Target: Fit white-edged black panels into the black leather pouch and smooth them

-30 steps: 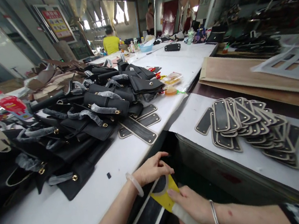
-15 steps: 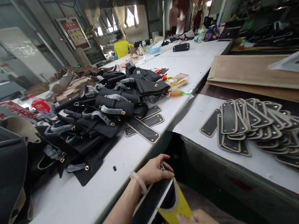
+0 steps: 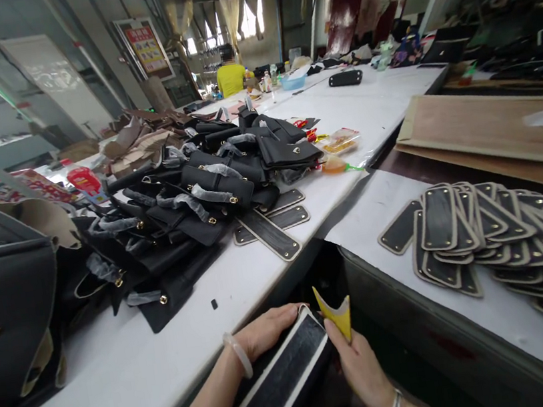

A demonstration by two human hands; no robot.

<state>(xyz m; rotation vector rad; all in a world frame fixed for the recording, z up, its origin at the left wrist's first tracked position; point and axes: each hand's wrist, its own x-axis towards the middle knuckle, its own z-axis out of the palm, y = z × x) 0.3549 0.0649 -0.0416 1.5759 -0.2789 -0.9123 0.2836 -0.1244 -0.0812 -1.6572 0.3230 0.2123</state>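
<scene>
Our left hand (image 3: 264,332) lies along the left side of the long black piece (image 3: 281,381), with its fingers at the far end. We can't tell if that hand grips hard or just rests there. Our right hand (image 3: 362,362) is closed around a yellow tool (image 3: 336,317) with a round bite cut out of its tip. The tip sticks up just to the right of the long black piece's far end. So the long black piece is between our hands, slanting away from us, with white strips down its long edges.

To the left of the long black piece is a white tabletop (image 3: 119,380), with a tiny black scrap (image 3: 214,304) on it. Past the far end of the long black piece, we see some flat black strips (image 3: 276,240) lying crossed. Farther to its left is a big heap of black bags (image 3: 221,183). Off to its right, more strips with gold dots are in a messy pile (image 3: 439,217). Far beyond it, we see a person in yellow (image 3: 231,80).
</scene>
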